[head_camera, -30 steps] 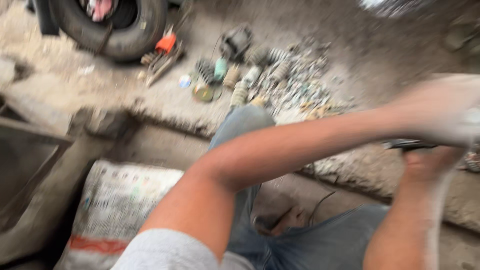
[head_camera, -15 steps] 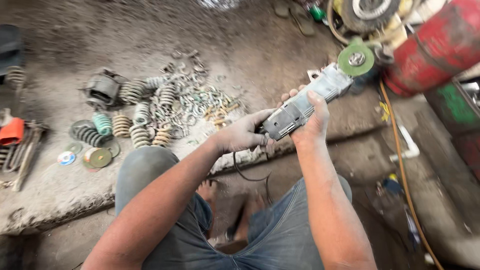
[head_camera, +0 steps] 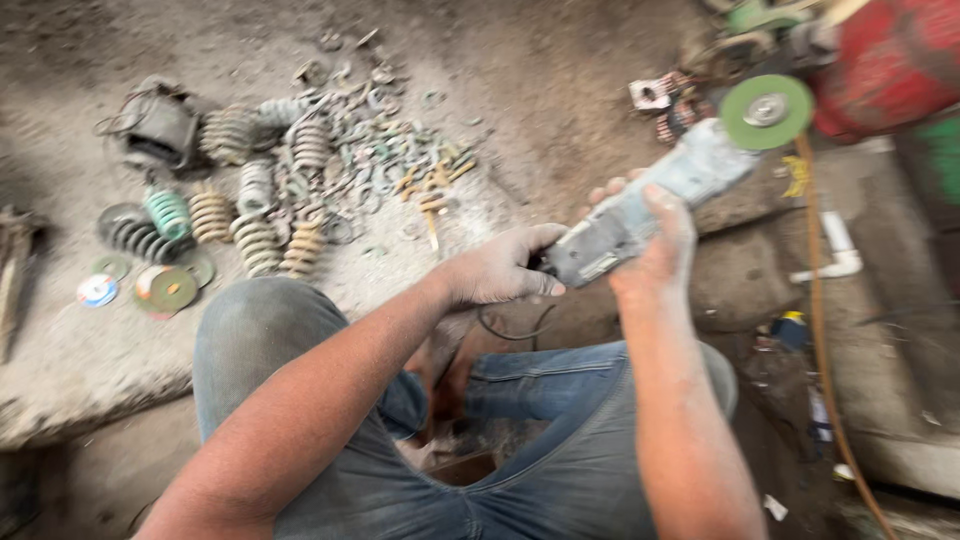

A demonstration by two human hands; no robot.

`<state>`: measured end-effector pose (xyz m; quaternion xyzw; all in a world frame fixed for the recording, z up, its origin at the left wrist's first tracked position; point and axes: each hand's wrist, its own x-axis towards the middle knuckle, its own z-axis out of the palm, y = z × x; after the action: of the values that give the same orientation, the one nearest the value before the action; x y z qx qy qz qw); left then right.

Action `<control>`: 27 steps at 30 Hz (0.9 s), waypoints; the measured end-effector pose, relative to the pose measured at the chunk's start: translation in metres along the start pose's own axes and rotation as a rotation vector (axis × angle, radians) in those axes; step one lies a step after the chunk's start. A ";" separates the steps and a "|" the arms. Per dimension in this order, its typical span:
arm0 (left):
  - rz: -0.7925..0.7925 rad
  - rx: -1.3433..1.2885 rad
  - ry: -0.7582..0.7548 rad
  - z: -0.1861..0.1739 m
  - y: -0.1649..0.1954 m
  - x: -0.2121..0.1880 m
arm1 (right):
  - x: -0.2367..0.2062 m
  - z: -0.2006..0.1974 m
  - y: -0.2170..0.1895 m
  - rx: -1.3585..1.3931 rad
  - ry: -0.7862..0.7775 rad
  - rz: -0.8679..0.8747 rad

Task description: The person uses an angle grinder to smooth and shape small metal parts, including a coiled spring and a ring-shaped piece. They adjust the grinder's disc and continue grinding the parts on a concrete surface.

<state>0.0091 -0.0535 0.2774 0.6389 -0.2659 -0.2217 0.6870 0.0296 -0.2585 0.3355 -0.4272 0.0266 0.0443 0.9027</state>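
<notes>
1. The dirt floor (head_camera: 560,110) is the biggest thing here. It is grey and dusty and runs far off on every side.
2. Your legs in blue jeans (head_camera: 560,450) are near, at the bottom.
3. A big red tank (head_camera: 890,70) stands at the far right.
4. A pile of metal springs (head_camera: 260,190) lies far to the left, with small rings mixed in.
5. The grey grinder (head_camera: 650,205) is up in the air, right of the middle. Its green disc (head_camera: 767,112) points to the far right, just beside the red tank.
6. Your right hand (head_camera: 655,245) is wrapped tight around the middle of the grinder.
7. Your left hand (head_camera: 500,275) grips the near end of the grinder, just beside your right hand.
8. Small flat discs (head_camera: 165,288) lie on the floor at the left, near your knee.
</notes>
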 end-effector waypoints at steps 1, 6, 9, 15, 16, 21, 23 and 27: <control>0.091 0.131 -0.017 -0.010 -0.006 0.000 | 0.002 -0.007 0.000 -0.094 0.011 -0.069; -0.423 0.575 0.315 -0.108 -0.047 0.005 | 0.010 -0.033 -0.004 -0.070 0.139 0.036; -0.564 0.867 0.575 -0.146 -0.079 0.008 | 0.019 -0.035 -0.003 -0.093 0.225 0.055; -1.041 0.752 0.510 -0.090 -0.154 0.007 | 0.029 -0.023 0.018 -0.273 0.267 0.009; -0.976 0.722 0.611 -0.080 -0.164 0.003 | 0.028 -0.023 0.021 -0.321 0.239 -0.013; -0.908 0.765 0.749 -0.081 -0.186 0.001 | 0.026 -0.035 0.029 -0.377 0.260 0.015; -0.788 0.799 0.820 -0.101 -0.179 0.004 | 0.030 -0.038 0.032 -0.387 0.252 0.012; -0.638 0.925 0.662 -0.141 -0.148 0.017 | 0.032 -0.040 0.039 -0.408 0.256 0.060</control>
<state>0.1186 0.0296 0.1254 0.9507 0.0946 -0.0688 0.2871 0.0567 -0.2628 0.2770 -0.6020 0.1437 0.0210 0.7852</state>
